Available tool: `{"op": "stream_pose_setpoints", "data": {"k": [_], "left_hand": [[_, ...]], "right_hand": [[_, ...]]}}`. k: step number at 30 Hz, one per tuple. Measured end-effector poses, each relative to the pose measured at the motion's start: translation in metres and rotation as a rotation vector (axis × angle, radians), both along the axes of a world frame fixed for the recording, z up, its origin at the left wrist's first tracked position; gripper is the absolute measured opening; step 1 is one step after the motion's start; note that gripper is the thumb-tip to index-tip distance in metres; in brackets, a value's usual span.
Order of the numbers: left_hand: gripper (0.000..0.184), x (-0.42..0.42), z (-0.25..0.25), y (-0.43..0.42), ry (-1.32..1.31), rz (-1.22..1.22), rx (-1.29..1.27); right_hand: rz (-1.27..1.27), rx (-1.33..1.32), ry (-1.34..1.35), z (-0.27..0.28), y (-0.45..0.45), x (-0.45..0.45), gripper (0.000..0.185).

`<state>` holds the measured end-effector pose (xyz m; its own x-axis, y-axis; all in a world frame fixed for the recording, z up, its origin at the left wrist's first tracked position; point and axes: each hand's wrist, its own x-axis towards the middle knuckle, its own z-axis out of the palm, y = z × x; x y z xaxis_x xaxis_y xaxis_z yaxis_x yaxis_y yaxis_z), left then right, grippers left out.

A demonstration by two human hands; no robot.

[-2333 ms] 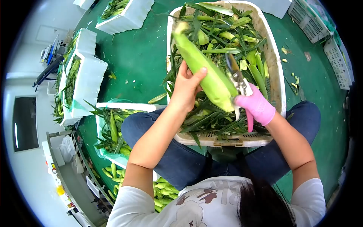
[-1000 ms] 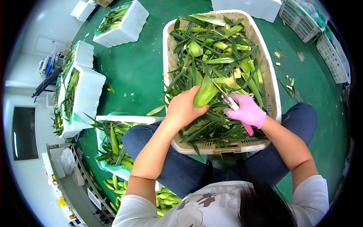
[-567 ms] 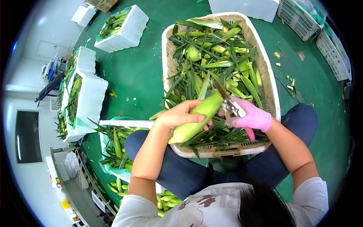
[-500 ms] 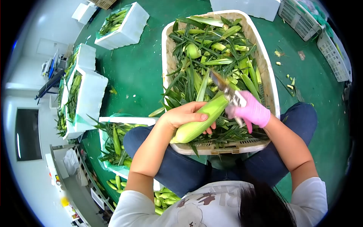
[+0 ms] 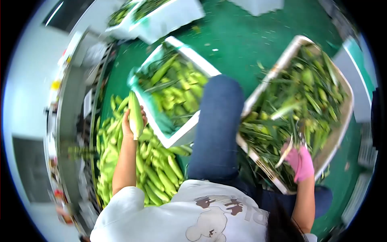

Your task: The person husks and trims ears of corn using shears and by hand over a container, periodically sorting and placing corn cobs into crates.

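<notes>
One ear of corn [image 5: 136,115] is in the person's left hand [image 5: 127,126], and one pair of clippers [image 5: 300,141] is in the right hand [image 5: 301,163]. I count two containers near the person: one white foam box [image 5: 197,59] with green ears and leaves in it, and one plastic crate [image 5: 340,117] filled with leaves and husks [image 5: 306,92]. The left knee [image 5: 219,117] comes up between them. Farther off stand two more white boxes [image 5: 173,19] of greens. The heap of ears [image 5: 157,177] on the left is too crowded to count.

The floor [image 5: 229,44] is green, dotted with small pale scraps. A grey shelf unit [image 5: 74,97] runs along the left, loaded with odds and ends, beside a white wall [image 5: 30,80].

The ear of corn is held over the upper part of the heap, near the foam box's corner; I can't tell whether it touches the ears below. It is long, light green and smooth, wrapped in its husk, tapering toward a pale end nearest the person. The left grip is closed around it, thumb on one side and fingers on the other. The right grip, gloved in pink, is wrapped about the clippers above the near end of the crate; a pale handle sticks out, and the blades are blurred.
</notes>
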<state>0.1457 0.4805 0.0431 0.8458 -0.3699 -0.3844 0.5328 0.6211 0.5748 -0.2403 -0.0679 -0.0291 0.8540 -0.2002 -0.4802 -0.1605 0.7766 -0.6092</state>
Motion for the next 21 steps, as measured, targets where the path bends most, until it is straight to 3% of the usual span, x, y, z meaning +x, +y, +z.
{"op": "stream_pose_setpoints", "data": {"k": [1,2,3,4,6,8,10,12,13,14,15,18,19,20,21], "left_hand": [[0.052,-0.005,-0.029,0.099,0.051,0.051,0.087],[0.053,-0.017,-0.055,0.197,0.181,0.279,0.246],[0.051,-0.035,-0.066,0.261,0.22,0.706,0.486],[0.051,-0.06,-0.046,0.281,0.231,0.969,0.594],[0.059,-0.094,-0.028,0.336,0.18,1.477,0.531],[0.06,-0.089,-0.047,0.369,0.156,1.656,0.513],[0.058,-0.046,-0.082,0.316,0.055,1.24,0.662],[0.046,0.01,-0.096,0.169,-0.174,0.659,0.9],[0.043,0.033,-0.119,0.104,-0.246,0.423,0.846],[0.042,0.055,-0.135,0.037,-0.143,0.201,0.833],[0.045,0.077,-0.182,-0.015,-0.067,0.091,0.783],[0.075,0.102,-0.308,-0.142,0.24,-0.043,1.398],[0.081,0.101,-0.327,-0.168,0.415,-0.004,1.263],[0.084,0.11,-0.384,-0.164,0.312,-0.15,1.345],[0.079,0.098,-0.363,-0.174,0.265,-0.053,1.384]], "right_hand": [[0.082,-0.003,0.055,0.0,0.01,0.005,0.07],[0.147,-0.001,0.072,-0.012,0.013,0.006,0.071],[0.142,-0.043,0.072,-0.022,0.019,0.008,0.069],[0.084,-0.13,0.203,-0.028,0.019,0.006,0.067],[0.106,-0.122,0.228,-0.033,0.009,0.009,0.06],[0.065,-0.082,0.285,-0.022,0.003,0.012,0.051],[0.088,-0.08,0.233,-0.013,-0.002,0.017,0.048],[-0.133,-0.026,0.299,-0.002,0.01,0.03,0.049],[-0.128,0.02,0.306,0.005,0.011,0.037,0.05],[-0.129,0.07,0.31,0.01,0.011,0.043,0.051],[-0.121,0.143,0.26,0.01,0.006,0.041,0.053],[-0.154,0.153,0.158,0.024,0.013,0.036,0.058],[-0.17,0.133,0.158,0.029,0.015,0.031,0.058],[-0.183,0.113,0.154,0.034,0.016,0.027,0.059],[-0.198,0.095,0.154,0.039,0.019,0.02,0.059]]}}
